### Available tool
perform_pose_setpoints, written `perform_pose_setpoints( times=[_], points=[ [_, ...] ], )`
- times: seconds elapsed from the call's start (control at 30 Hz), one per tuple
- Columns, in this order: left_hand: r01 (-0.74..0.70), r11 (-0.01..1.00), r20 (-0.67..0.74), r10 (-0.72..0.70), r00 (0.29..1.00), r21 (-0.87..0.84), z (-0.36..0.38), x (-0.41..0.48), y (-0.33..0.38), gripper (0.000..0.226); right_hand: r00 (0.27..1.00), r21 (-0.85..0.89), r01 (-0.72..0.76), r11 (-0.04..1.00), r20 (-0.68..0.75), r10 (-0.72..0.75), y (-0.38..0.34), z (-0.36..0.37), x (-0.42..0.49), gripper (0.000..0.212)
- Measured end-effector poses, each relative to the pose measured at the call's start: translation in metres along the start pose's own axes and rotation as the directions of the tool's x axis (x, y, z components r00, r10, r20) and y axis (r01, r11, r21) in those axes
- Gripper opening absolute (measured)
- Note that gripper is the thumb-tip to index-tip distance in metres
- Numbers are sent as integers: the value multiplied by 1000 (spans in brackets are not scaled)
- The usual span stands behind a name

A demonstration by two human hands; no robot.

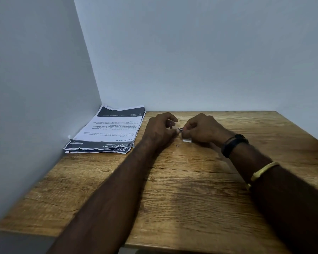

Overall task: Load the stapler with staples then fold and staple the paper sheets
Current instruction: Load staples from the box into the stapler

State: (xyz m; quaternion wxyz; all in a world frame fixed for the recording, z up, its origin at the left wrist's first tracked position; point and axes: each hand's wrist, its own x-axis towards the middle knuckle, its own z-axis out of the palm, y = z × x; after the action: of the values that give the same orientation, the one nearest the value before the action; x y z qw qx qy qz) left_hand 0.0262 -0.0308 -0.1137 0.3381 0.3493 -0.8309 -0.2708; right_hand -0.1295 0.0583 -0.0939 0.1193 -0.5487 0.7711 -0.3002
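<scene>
Paper sheets (108,131) lie stacked at the table's (191,198) ten o'clock corner; toward twelve o'clock the left hand (160,129) and right hand (202,131), fingers curled, pinch a small metal piece (180,129) between them, stapler or staples I cannot tell; a small white item (187,140) lies at the right hand's seven o'clock.

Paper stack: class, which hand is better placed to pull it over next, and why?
Probably left. Both hands pinch a small metal piece, but the left hand is beside the paper stack; the right hand is farther off.
</scene>
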Motion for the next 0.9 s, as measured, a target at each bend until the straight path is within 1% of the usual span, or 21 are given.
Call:
perform_pose_setpoints(
  times=[0.1,0.17,0.23,0.33,0.37,0.43,0.5,0.57,0.63,0.73,0.8,0.9],
  points=[
    [-68,997,-86,66,994,-21,0,-2,5,28,998,-27,-8,1000,55,10,1,-2,-3,25],
    [-101,995,-150,96,984,-23,-1,-3,11,26,1000,-42,3,999,15,-2,1,-3,-4,30],
    [-113,993,-209,103,972,-35,-2,-3,18,21,993,-29,22,999,-118,-26,0,-4,-5,34],
    [-92,992,-248,67,967,-89,0,-2,29,15,942,41,64,997,-332,-47,-3,-3,-4,46],
    [-55,992,-237,26,971,-116,2,-2,32,18,924,79,84,993,-380,-48,-6,-2,-4,48],
    [62,980,-196,-100,975,-190,6,0,35,24,897,123,121,985,-439,-55,-10,2,-4,45],
    [187,922,-150,-248,957,-338,9,0,38,27,889,193,118,974,-458,-17,-12,5,-3,40],
    [263,809,-91,-361,928,-526,8,0,40,26,899,339,101,935,-434,60,-12,6,-2,38],
    [294,698,-37,-418,908,-652,6,0,41,22,909,427,111,897,-409,83,-12,8,-2,41],
    [310,565,22,-458,889,-764,3,-1,43,16,921,478,133,868,-382,69,-13,9,-2,47],
    [307,529,22,-477,879,-792,1,-2,43,15,934,526,144,838,-352,60,-12,8,-2,50],
    [303,530,-23,-521,853,-792,-2,-1,41,14,944,566,146,811,-326,58,-9,6,-3,52]
  ],
)
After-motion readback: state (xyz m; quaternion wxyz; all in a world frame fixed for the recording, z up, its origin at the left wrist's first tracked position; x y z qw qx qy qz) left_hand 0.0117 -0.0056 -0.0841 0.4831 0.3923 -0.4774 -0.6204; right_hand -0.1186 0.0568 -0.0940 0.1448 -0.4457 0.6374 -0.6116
